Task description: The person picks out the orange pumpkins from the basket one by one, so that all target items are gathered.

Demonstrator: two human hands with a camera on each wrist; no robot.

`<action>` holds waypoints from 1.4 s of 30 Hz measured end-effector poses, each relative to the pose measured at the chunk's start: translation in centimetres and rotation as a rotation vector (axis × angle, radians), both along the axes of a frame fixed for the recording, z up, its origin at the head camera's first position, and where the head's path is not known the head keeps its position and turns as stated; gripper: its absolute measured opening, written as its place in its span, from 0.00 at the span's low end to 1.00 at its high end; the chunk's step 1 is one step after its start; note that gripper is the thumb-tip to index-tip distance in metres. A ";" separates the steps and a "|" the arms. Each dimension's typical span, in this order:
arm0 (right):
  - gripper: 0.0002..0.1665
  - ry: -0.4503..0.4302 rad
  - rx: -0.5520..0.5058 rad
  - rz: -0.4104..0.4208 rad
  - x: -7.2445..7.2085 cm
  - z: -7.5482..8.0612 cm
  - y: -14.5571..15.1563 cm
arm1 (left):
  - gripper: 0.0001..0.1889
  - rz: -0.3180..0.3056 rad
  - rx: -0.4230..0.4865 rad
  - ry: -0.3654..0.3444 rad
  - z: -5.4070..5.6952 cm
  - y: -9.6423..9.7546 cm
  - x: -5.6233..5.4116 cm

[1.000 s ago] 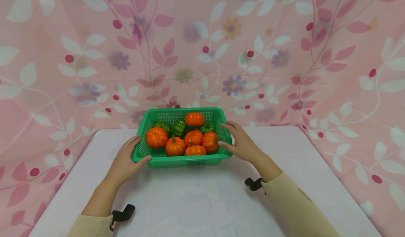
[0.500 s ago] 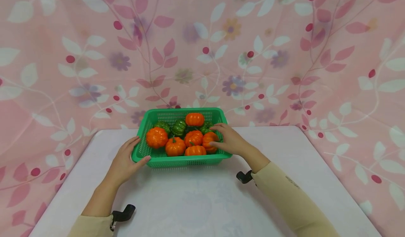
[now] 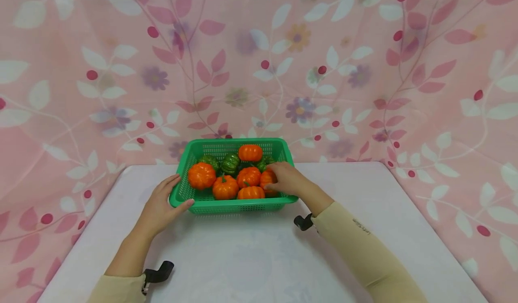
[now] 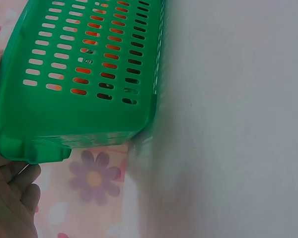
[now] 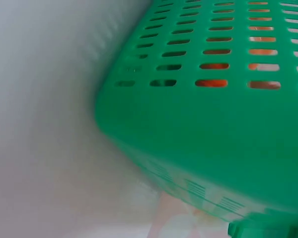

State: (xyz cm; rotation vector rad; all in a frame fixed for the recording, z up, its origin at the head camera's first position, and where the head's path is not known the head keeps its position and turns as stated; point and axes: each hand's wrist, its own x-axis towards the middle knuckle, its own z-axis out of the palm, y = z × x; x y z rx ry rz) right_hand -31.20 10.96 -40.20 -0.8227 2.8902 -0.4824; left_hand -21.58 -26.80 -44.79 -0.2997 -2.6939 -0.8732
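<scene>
A green slotted plastic basket (image 3: 243, 201) holds several small ribbed pumpkins, orange and green. My left hand (image 3: 158, 208) grips its near left corner, thumb on the front rim and fingers along the left side. In the left wrist view, fingers (image 4: 27, 186) curl beneath the rim. My right hand (image 3: 289, 179) reaches over the right rim, its thumb and fingers around the rightmost orange pumpkin (image 3: 267, 178), partly hiding it. Beside that lie another orange pumpkin (image 3: 248, 177) and a green pumpkin (image 3: 265, 162). The right wrist view shows only the basket's side (image 5: 203, 114), with no fingers visible.
The basket stands at the far side of a white-covered table (image 3: 243, 253), close to a pink floral cloth backdrop (image 3: 259, 69). More orange pumpkins (image 3: 201, 176) and a green pumpkin (image 3: 230, 163) fill the basket's left and middle. Black wrist mounts (image 3: 159, 272) sit at both cuffs.
From outside the basket's right rim, my right hand has moved left and inward, closing around the rightmost orange pumpkin. The left hand and the basket have stayed in place.
</scene>
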 end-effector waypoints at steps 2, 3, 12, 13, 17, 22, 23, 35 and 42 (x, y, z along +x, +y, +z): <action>0.38 0.009 0.014 -0.002 0.0 -0.1 -0.1 | 0.45 0.000 0.000 0.007 -0.1 0.0 -0.1; 0.37 0.016 0.022 -0.001 0.0 -0.2 -0.2 | 0.45 0.001 -0.001 0.009 -0.1 0.0 -0.1; 0.33 0.034 -0.050 -0.014 0.0 -0.4 0.0 | 0.45 0.006 0.002 0.009 -0.2 0.0 -0.2; 0.33 0.031 -0.069 -0.016 -0.1 -0.4 0.0 | 0.46 0.006 0.001 0.007 -0.2 0.0 -0.1; 0.33 0.011 -0.117 -0.026 -0.3 -0.5 0.3 | 0.46 0.007 -0.002 0.001 -0.1 0.0 -0.1; 0.35 0.003 -0.167 -0.034 0.0 0.4 0.9 | 0.45 0.007 0.000 -0.007 -0.1 0.0 0.0; 0.36 0.002 -0.186 -0.040 0.2 0.7 1.1 | 0.45 0.007 -0.001 -0.008 -0.1 0.0 0.0; 0.33 0.062 -0.411 -0.096 2.9 4.6 4.9 | 0.47 0.021 0.008 -0.016 -0.3 0.0 -0.1; 0.33 0.065 -0.442 -0.133 3.8 4.7 7.9 | 0.46 0.024 0.006 -0.027 -0.1 0.0 0.0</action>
